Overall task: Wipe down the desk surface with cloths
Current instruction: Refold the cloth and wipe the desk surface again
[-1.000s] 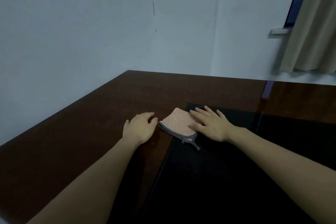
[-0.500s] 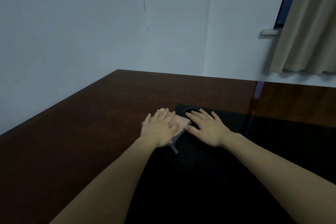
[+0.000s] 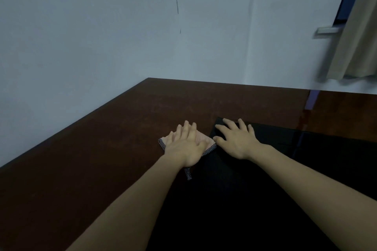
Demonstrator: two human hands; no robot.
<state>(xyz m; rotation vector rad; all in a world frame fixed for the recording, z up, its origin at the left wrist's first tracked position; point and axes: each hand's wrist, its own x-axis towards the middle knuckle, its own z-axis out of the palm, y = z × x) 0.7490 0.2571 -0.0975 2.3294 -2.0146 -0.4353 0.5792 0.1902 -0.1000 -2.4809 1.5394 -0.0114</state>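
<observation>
cloth slid left, left hand atop

Cloth: small, pale pink, with a dark, finely patterned border; lies flat on the tabletop, rotated so its corners point left and right like a diamond. Its left corner rests on the brown wood, its right corner touches the edge of the black area to the right. Most of the middle is hidden under a flat palm, so folds cannot be judged. A narrow strip of the same dark trim sticks out from the near side, toward the viewer, lying along the brown/black boundary. Tabletop: dark reddish-brown wood, matte with faint pale streaks in the far part; its far-left corner meets the wall.
</observation>
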